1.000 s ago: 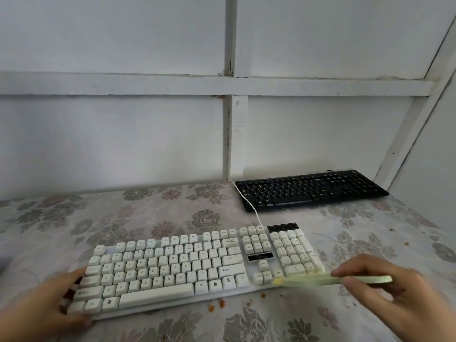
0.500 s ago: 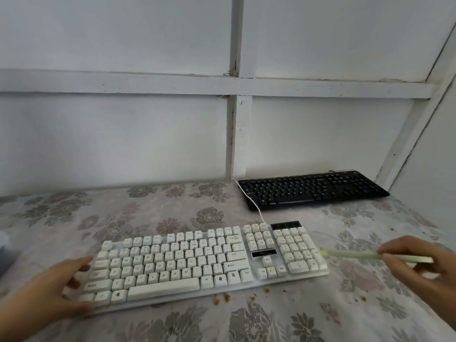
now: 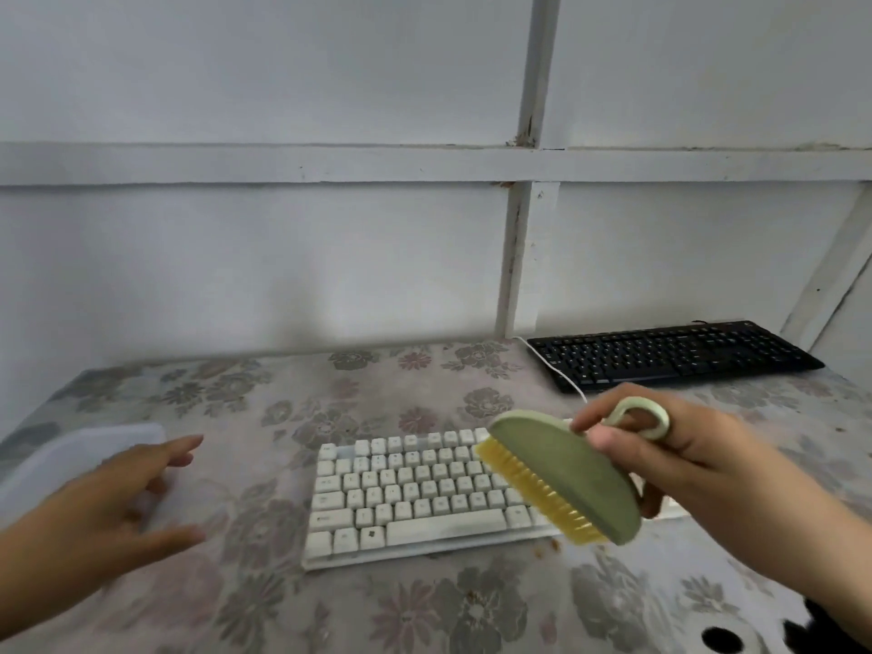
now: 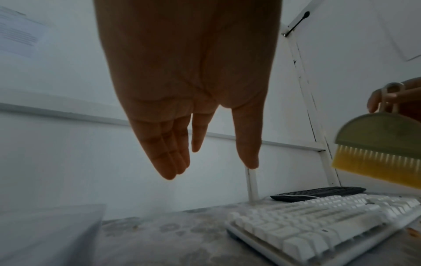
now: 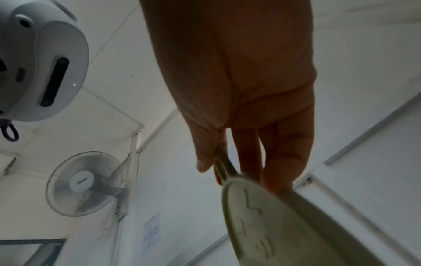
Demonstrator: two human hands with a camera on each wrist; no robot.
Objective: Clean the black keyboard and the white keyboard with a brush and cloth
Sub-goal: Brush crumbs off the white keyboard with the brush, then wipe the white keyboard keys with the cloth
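The white keyboard [image 3: 415,493] lies mid-table on the floral cloth; the black keyboard [image 3: 670,354] lies against the wall at the back right. My right hand [image 3: 613,431] grips the loop handle of a green brush [image 3: 561,483] with yellow bristles, tilted in the air over the white keyboard's right part and hiding it. In the right wrist view the fingers pinch the brush [image 5: 273,225]. My left hand [image 3: 174,483] is off the keyboard, fingers straight, hovering next to a pale cloth [image 3: 71,460] at the left. The left wrist view shows this hand [image 4: 212,171] empty above the table, the cloth [image 4: 45,234] below left.
Orange crumbs [image 3: 547,547] lie on the floral tablecloth [image 3: 330,606] by the white keyboard's front edge. A white cable [image 3: 561,377] runs back past the black keyboard. The wall closes off the table's far side. A dark object [image 3: 825,630] sits at the bottom right.
My left hand has let go of the white keyboard's left end and moved left toward the pale cloth. My right hand has lifted the brush off the table and tilted it over the keyboard.
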